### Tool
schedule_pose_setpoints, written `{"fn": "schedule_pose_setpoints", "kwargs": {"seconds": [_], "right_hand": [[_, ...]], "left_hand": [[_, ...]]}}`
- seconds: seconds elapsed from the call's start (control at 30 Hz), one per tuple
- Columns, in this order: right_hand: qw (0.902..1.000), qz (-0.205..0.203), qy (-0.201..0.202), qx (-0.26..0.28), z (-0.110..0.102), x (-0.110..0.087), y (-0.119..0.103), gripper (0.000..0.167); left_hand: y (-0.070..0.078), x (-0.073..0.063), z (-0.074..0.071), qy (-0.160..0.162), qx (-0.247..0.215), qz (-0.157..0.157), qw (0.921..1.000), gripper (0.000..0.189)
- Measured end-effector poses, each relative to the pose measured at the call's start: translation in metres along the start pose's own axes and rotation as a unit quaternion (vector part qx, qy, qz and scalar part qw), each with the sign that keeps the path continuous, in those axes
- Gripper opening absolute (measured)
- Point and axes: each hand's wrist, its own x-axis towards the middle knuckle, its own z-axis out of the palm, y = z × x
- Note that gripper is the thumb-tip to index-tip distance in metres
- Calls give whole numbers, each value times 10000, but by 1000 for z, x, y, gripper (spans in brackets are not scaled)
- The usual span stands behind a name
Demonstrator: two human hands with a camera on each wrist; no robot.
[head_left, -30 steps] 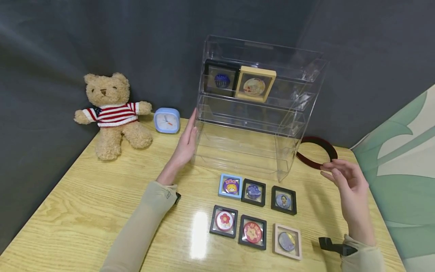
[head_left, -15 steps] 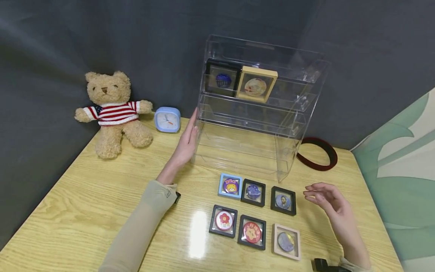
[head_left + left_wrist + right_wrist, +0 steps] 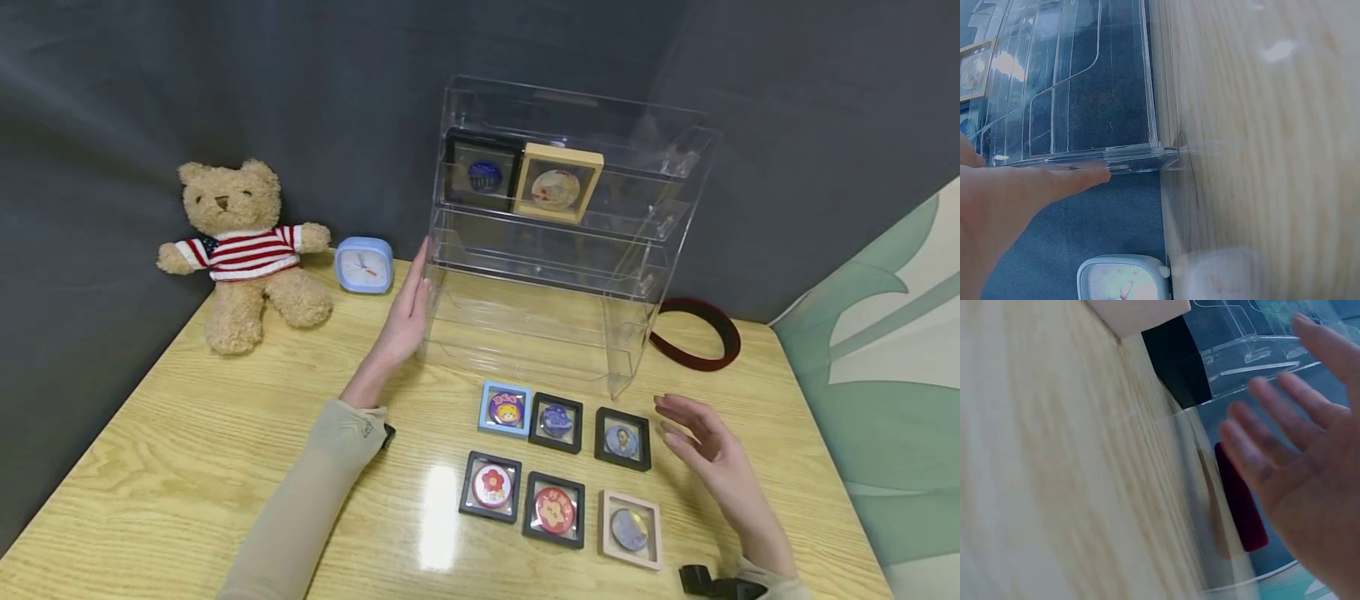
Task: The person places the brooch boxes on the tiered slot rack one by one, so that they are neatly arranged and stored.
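My left hand (image 3: 405,321) rests with straight fingers against the left side of a clear acrylic display rack (image 3: 525,283); the left wrist view shows the fingers along its edge. On an upper tier lean a black-framed badge (image 3: 483,175) and a yellow-framed badge (image 3: 557,185). In front of the rack, framed badges lie in two rows. The back row has a blue one (image 3: 505,408), a black one (image 3: 556,422) and a black portrait one (image 3: 622,439). My right hand (image 3: 712,458), fingers loosely bent and holding nothing, hovers just right of the portrait badge.
The front row holds a flower badge (image 3: 491,487), a red star badge (image 3: 554,510) and a pink-framed badge (image 3: 630,530). A teddy bear (image 3: 243,254) and a blue alarm clock (image 3: 363,265) stand at the back left. A dark red band (image 3: 701,335) lies right of the rack.
My right hand has come left and down from beside the dark red band to beside the black portrait badge. My left hand stays against the rack.
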Motion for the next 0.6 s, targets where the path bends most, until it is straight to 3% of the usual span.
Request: {"fn": "schedule_pose_setpoints", "kwargs": {"seconds": [0.07,0.3,0.47,0.6], "right_hand": [[9996,81,-239,-147,-1,2,6,57],[9947,153,-946,-372,-6,5,19,77],[9827,245,-1223,-1369,-7,9,22,87],[9736,91,-1360,-1829,-7,11,24,88]], "left_hand": [[11,-4,-1,-38,-16,-27,10000,59],[12,-4,-1,-77,-31,-33,10000,59],[11,-4,0,-90,-46,-25,9999,59],[12,-4,0,-69,-57,-36,10000,58]]}}
